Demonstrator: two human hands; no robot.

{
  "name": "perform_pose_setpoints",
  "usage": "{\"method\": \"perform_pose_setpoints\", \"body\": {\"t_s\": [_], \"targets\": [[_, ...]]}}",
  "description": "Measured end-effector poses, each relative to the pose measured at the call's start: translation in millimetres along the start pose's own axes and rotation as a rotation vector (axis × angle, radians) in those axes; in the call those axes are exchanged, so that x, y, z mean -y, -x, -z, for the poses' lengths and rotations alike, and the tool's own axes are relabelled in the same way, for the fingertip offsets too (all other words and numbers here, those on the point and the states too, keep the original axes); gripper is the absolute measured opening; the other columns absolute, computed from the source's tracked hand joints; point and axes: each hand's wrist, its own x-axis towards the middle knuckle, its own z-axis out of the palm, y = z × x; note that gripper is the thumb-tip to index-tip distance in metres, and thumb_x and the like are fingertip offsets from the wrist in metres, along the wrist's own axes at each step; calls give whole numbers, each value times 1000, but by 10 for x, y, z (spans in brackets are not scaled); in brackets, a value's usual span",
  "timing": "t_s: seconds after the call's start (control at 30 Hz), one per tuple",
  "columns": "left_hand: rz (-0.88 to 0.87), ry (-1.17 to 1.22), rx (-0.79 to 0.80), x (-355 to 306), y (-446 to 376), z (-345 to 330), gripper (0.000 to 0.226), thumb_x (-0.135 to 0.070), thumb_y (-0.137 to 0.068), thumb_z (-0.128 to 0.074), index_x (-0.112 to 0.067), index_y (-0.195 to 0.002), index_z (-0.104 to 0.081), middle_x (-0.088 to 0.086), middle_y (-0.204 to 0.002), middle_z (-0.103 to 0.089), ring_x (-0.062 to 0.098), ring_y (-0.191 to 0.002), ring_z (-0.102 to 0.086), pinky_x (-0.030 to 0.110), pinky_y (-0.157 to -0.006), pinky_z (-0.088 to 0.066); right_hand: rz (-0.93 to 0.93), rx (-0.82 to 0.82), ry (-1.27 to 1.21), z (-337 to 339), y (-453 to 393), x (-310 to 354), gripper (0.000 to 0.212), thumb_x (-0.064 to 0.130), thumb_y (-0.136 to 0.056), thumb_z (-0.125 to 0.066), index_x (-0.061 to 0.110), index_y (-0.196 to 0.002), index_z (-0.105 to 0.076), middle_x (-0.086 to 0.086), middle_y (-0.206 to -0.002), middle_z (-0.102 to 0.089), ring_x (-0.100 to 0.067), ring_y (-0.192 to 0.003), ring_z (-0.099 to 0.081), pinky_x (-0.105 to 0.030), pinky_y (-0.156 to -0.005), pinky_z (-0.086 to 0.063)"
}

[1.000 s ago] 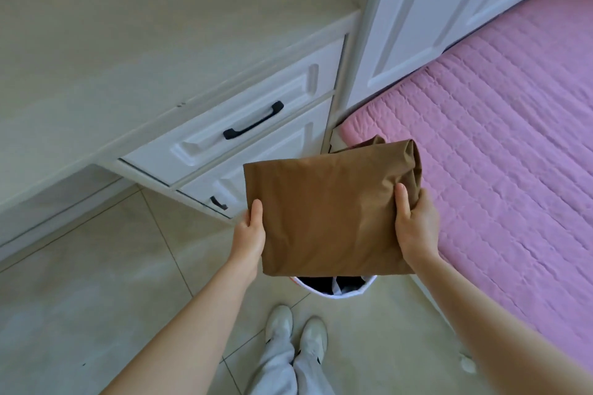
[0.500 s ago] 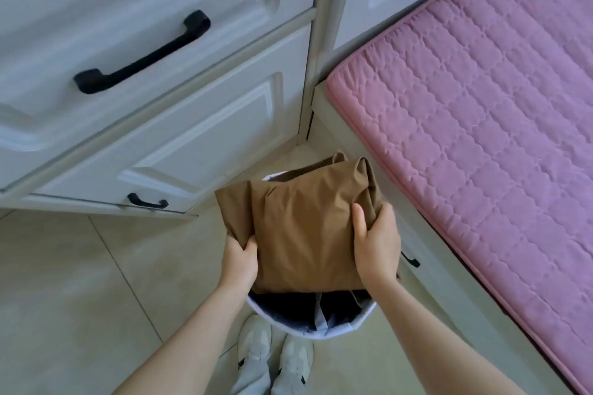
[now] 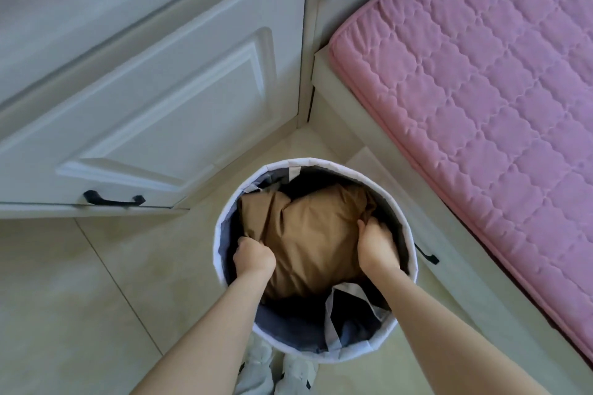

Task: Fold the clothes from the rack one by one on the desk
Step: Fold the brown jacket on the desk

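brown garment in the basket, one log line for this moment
brown garment: inside basket | left hand: gripping it | right hand: gripping it

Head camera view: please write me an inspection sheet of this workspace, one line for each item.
Surface: pale tiled floor; no desk in view.
Job's things: folded brown garment lies inside the round basket, on top of dark fabric.
Clutter: nothing seen.
Grippers: left hand grips the garment's left edge; right hand grips its right edge; both are inside the basket.
Cables: nothing seen.
Surroundings: white drawers with a black handle on the left; pink quilted mattress on the right; the person's white shoes below the basket.
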Motion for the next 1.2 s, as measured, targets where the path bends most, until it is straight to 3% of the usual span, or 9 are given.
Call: {"method": "perform_pose_setpoints", "body": {"t_s": [0.23, 0.4, 0.53, 0.63, 0.77, 0.87, 0.93, 1.03, 1.2], "targets": [[46, -156, 69, -34, -514, -229, 37, -13, -99, -45, 8, -130, -48, 22, -132, -54, 37, -121, -53, 36, -94, -44, -75, 95, 17, -387, -497, -66, 42, 34, -105, -29, 4, -117, -55, -17, -117, -60, -34, -106, -58, -34, -80, -41], [58, -138, 67, -15, -530, -300, 54, -5, -95, -46, 9, -142, -26, 26, -144, -40, 40, -130, -43, 40, -106, -39, -35, 149, 94, -461, -543, -68, 47, 36, -103, -33, 2, -132, -47, -19, -129, -54, -35, -116, -55, -39, -94, -44], [-12, -153, 89, -20, -333, -218, 54, -3, -91, -43, 2, -143, -28, 23, -142, -42, 40, -131, -41, 46, -108, -37, 41, 168, 114, -303, -354, -10, 48, 25, -101, -36, 3, -144, -31, -18, -142, -42, -34, -128, -45, -40, -106, -39], [-93, -156, 120, -58, -69, -71, 64, -3, -90, -41, -7, -151, -21, 16, -150, -36, 36, -136, -35, 41, -110, -34, 150, 164, 88, -90, -40, 50, 44, 22, -99, -40, 4, -139, -35, -18, -137, -43, -34, -123, -47, -41, -101, -41], [-222, -134, 209, -91, 408, 203, 62, -8, -94, -43, -13, -152, -23, 9, -149, -40, 23, -125, -47, 24, -87, -34, 213, 165, -44, 288, 473, 168, 45, 24, -100, -41, 6, -141, -37, -14, -140, -42, -32, -124, -47, -40, -100, -42], [-334, -79, 230, -136, 874, 512, 53, -10, -94, -48, -14, -146, -36, 5, -146, -46, 19, -126, -49, 27, -100, -38, 214, 139, -137, 734, 934, 225, 47, 26, -101, -40, 11, -145, -35, -8, -145, -39, -26, -128, -45, -36, -102, -40], [-404, -27, 232, -156, 1187, 713, 46, -7, -95, -48, -13, -140, -45, 4, -140, -53, 17, -122, -51, 27, -103, -36, 214, 115, -194, 992, 1222, 225, 46, 26, -101, -40, 12, -144, -36, -6, -145, -42, -24, -129, -45, -33, -103, -38], [-507, 17, 234, -202, 1752, 1088, 37, -8, -97, -46, -14, -134, -51, 0, -127, -61, 10, -104, -54, 21, -92, -36, 187, 58, -279, 1412, 1734, 203, 44, 24, -100, -41, 12, -142, -40, -6, -141, -48, -22, -127, -47, -30, -101, -38], [-683, 3, 246, -200, 2449, 1503, 30, -12, -98, -47, -19, -126, -55, -11, -106, -69, 9, -108, -59, 22, -89, -40, 144, -32, -417, 1868, 2502, 134, 41, 25, -100, -42, 13, -138, -45, -2, -134, -55, -19, -124, -50, -29, -100, -39]]}}
